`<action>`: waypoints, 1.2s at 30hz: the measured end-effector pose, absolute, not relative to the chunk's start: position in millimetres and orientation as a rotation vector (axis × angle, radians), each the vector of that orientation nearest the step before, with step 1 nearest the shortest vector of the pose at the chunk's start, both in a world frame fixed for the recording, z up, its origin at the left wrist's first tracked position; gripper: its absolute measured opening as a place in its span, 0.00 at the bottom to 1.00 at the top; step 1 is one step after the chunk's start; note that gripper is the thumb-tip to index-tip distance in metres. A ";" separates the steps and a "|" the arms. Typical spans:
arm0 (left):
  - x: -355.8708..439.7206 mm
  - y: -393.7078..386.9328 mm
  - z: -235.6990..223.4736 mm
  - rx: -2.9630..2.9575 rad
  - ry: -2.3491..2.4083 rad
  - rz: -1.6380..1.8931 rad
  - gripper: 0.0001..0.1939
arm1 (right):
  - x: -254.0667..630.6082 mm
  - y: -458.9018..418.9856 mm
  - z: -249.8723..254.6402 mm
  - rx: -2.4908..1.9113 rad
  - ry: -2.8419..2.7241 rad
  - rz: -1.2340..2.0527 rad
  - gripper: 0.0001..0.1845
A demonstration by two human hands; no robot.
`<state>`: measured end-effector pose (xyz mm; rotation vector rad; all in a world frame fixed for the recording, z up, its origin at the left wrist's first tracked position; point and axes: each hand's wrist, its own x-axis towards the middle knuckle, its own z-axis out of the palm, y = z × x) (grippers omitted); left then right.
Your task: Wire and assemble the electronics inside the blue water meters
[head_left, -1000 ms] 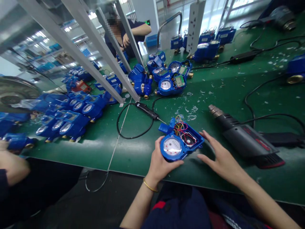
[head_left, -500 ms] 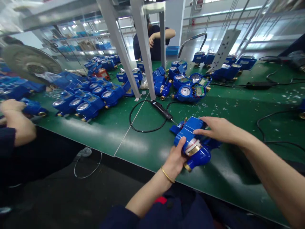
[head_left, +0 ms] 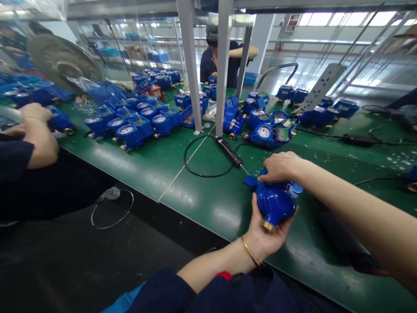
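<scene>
"In the head view, where is the piece in hand?"

"Near the front edge of the green, glossy worktop [head_left: 192, 204]. It's a shiny blue, rounded meter body [head_left: 278, 204] with a threaded brass pipe end [head_left: 269, 226] pointing towards the wearer. A small, flat blue flap [head_left: 250, 181] juts out on its left."

"And the left hand [head_left: 269, 239]?"

"Palm up beneath it, a gold-coloured bangle [head_left: 250, 252] at the wrist. Its fingers are wrapped round the body, grasping it from both sides."

"The right hand [head_left: 282, 166]?"

"It lies over the far side of the body, fingers curled down. The tips are hidden, so I can't tell whether they grip or only rest there."

"What lies about them?"

"Just beyond the flap, a black, pen-shaped screwdriver [head_left: 230, 152] with a thin metal shaft; I can't tell whether its tip touches the flap. A looped black cable [head_left: 206, 175] lies beside it. Behind the right hand sits an open blue meter [head_left: 264, 131] with a round white dial, a green circuit board [head_left: 282, 133] beside the dial."

"Further left?"

"Rows of blue plastic meters with brass ends [head_left: 133, 130], beyond two grey metal posts [head_left: 190, 65]. At the far left, a co-worker's hand [head_left: 35, 112] is next to another blue meter [head_left: 59, 119]."
</scene>
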<state>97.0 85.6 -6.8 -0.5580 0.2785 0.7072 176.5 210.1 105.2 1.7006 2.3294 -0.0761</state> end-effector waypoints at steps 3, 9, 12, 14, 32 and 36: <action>98.5 84.4 -9.1 -0.376 0.358 0.729 0.41 | 190.8 186.3 112.0 1.711 2.274 0.026 0.22; 66.8 103.9 -11.2 0.426 0.647 0.972 0.36 | 239.9 114.4 80.6 2.237 2.717 0.094 0.35; 47.9 113.5 -11.0 0.939 0.867 1.019 0.38 | 252.7 86.4 25.1 2.743 2.730 -0.401 0.37; 41.6 114.2 -9.5 1.273 1.020 0.983 0.41 | 255.9 73.2 -14.2 2.936 2.688 -0.847 0.37; 30.9 125.8 11.5 2.193 1.117 1.175 0.19 | 254.6 27.8 -68.0 3.107 2.483 -0.833 0.28; 58.7 153.2 49.3 2.666 0.575 1.009 0.05 | 254.5 23.6 -66.1 3.079 2.485 -0.876 0.27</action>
